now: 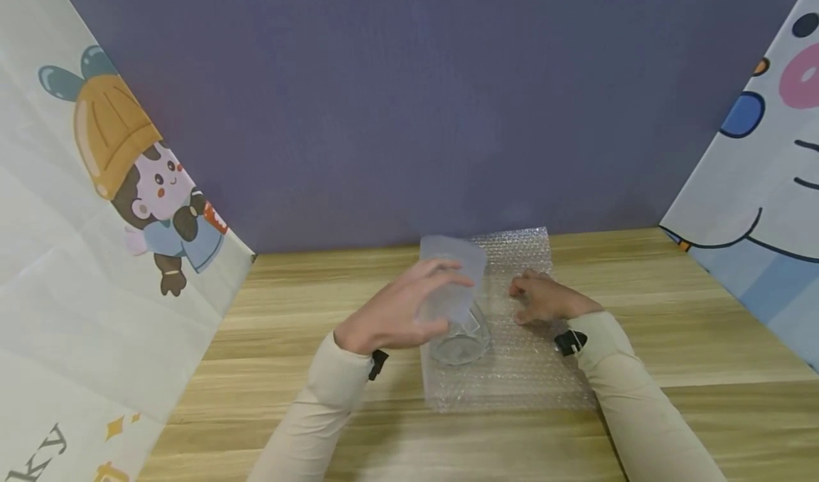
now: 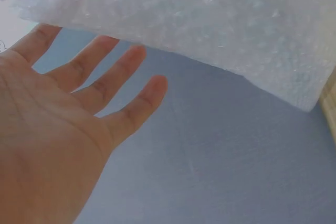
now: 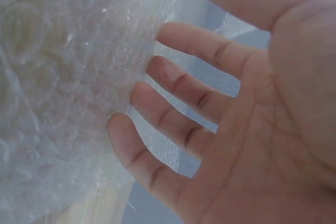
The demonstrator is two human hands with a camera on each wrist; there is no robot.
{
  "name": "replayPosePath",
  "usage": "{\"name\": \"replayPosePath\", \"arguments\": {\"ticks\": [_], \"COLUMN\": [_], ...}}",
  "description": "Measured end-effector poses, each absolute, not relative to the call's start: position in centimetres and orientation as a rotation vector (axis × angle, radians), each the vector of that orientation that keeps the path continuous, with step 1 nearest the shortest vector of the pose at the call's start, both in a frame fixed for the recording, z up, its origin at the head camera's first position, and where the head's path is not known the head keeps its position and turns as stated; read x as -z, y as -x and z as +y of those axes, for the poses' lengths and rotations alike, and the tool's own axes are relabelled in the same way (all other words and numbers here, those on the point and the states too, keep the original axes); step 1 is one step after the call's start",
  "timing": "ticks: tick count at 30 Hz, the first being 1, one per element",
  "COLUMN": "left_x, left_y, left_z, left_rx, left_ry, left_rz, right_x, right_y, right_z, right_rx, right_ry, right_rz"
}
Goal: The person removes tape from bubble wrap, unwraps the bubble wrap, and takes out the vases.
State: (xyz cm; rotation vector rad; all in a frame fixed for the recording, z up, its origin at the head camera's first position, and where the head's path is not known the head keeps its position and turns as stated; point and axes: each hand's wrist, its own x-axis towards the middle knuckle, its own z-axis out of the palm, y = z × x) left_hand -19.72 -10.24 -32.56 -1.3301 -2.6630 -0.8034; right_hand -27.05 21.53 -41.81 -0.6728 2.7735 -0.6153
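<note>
- L hand [image 1: 409,304]: fingers straight-ish & spread, thumb well apart from them; at raised milky flap of bubble wrap [image 1: 453,249]. L wrist view: index tip hidden at flap's lower edge, other fingers fanned just below. Thumb near glass; contact can't tell.
- R hand [image 1: 547,301]: fingers apart, slightly bent, loose; over R half of wrap. R wrist view: tips at wrap, thumb standing off; firm contact can't tell.
- Clear patterned glass vessel w/ round rim or base [image 1: 462,348] facing wearer: on L part of wrap, just under flap, betw. hands but nearer L. Upright or on its side, can't tell.
- Clear bubble-wrap sheet [image 1: 531,382]: approx. rectangular, spread under glass, far edge close to back panel.
- Cream long sleeves [image 1: 301,425], black wrist straps [image 1: 569,342], both arms.
- Light wood-grain table [image 1: 288,397] under all.
- Plain purple-grey back panel [image 1: 409,98]; white cartoon-print sheets [image 1: 38,254], L & R sides.
</note>
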Motion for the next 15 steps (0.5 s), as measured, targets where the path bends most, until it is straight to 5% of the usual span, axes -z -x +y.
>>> {"name": "replayPosePath", "arguments": {"ticks": [15], "left_x": [31.8], "left_y": [19.9], "left_z": [-11.4], "left_rx": [0.801], "left_ry": [1.183], "left_rz": [-2.602], "right_x": [41.8], "right_y": [27.1], "right_z": [21.9], "right_rx": [0.675], "right_ry": [0.632], "right_rz": [2.727]}}
